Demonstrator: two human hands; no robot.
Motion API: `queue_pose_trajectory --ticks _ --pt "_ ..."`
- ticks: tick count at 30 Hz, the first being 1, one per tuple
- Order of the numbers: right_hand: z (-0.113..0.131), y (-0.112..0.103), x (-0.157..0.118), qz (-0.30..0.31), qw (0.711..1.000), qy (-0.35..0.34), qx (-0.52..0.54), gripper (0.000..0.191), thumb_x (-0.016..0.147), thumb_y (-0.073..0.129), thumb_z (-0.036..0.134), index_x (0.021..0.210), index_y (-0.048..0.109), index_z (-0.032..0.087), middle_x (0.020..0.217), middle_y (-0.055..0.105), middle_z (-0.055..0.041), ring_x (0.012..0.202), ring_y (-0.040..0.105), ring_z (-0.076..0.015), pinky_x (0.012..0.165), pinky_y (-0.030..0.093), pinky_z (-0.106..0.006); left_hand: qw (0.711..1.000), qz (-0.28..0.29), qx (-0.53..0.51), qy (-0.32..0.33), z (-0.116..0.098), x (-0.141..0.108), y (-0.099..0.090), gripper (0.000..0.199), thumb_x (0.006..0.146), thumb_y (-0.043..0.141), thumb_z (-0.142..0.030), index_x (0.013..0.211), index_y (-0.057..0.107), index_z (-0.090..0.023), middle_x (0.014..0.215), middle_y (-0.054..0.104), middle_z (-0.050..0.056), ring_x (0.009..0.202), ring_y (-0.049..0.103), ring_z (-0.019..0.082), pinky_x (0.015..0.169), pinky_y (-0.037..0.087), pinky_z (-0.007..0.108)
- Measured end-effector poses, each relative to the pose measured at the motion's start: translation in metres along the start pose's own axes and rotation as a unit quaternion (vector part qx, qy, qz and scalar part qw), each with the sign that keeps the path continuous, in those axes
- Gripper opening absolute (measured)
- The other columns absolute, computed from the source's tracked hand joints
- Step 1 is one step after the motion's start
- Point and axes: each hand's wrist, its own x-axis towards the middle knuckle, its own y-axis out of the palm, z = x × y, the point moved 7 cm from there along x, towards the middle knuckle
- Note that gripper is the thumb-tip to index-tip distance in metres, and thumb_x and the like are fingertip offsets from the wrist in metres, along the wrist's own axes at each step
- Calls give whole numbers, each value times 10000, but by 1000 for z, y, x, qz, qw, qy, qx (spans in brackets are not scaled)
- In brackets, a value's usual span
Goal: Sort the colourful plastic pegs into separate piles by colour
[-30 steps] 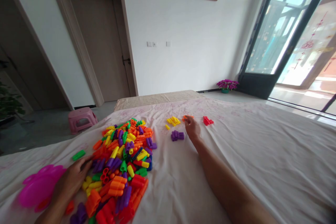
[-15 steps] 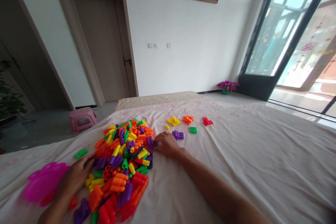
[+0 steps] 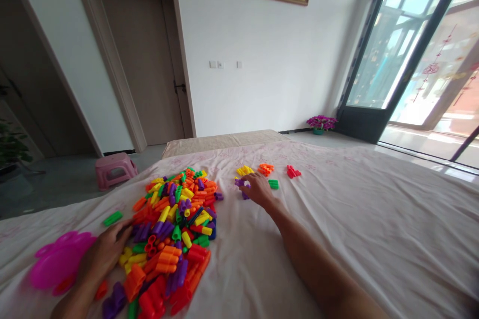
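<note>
A large heap of colourful plastic pieces (image 3: 172, 234) lies on the white cloth, left of centre. My left hand (image 3: 108, 249) rests against the heap's left edge; its fingertips are hidden, so what it holds, if anything, cannot be made out. To the right of the heap, my right hand (image 3: 258, 189) pinches a purple piece (image 3: 238, 182) between thumb and fingers. Purple pieces (image 3: 246, 193) lie just under that hand. Small groups stand around it: yellow pieces (image 3: 244, 171) behind, orange pieces (image 3: 266, 169), a green piece (image 3: 274, 184) and red pieces (image 3: 293, 172) to the right.
A pink dish (image 3: 62, 261) with a red piece at its edge sits left of my left hand. Near it lies a single green piece (image 3: 113, 218). Beyond the cloth are a pink stool (image 3: 116, 169) on the floor and a flower pot (image 3: 318, 130) by the glass door.
My right hand has moved from the heap's right edge rightward to the small purple group, carrying a purple piece. My left hand has stayed at the heap. The view has shifted slightly.
</note>
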Motion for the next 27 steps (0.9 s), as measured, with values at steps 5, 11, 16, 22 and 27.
queue_pose_trajectory --ticks 5,11,16,22,27 --pt "-43 -20 -1 33 995 90 7 273 804 669 428 1009 724 255 968 714 -16 884 638 -188 741 427 -260 1000 3 -4 -1 -1 0 0 455 897 409 -475 1193 642 -218 1231 687 69 1120 642 231 954 486 299" --pt "-62 -6 -7 100 985 116 85 321 786 667 361 1078 722 236 1061 718 -40 943 655 -218 796 478 -285 1000 0 -7 3 2 2 2 444 889 426 -474 1192 643 -232 1227 692 59 1119 645 228 935 496 288" --pt "-51 7 -7 95 988 68 101 242 795 644 285 1009 738 225 1010 718 -35 942 646 -204 816 479 -280 1000 -11 -10 8 3 2 1 446 882 432 -474 1184 652 -229 1212 698 56 1102 653 227 915 506 283" --pt "-27 -4 -6 11 998 48 46 210 838 621 277 1004 733 215 1048 711 -60 1035 612 -228 918 436 -336 1000 -7 3 -6 1 1 -1 457 874 438 -485 1187 659 -236 1211 701 50 1081 664 221 852 525 257" --pt "36 4 -14 16 994 -83 67 249 839 624 201 1079 691 220 1086 699 -58 1072 583 -213 974 407 -350 1000 -11 7 1 0 0 -2 469 883 426 -498 1199 654 -237 1204 702 61 1076 665 240 884 521 297"
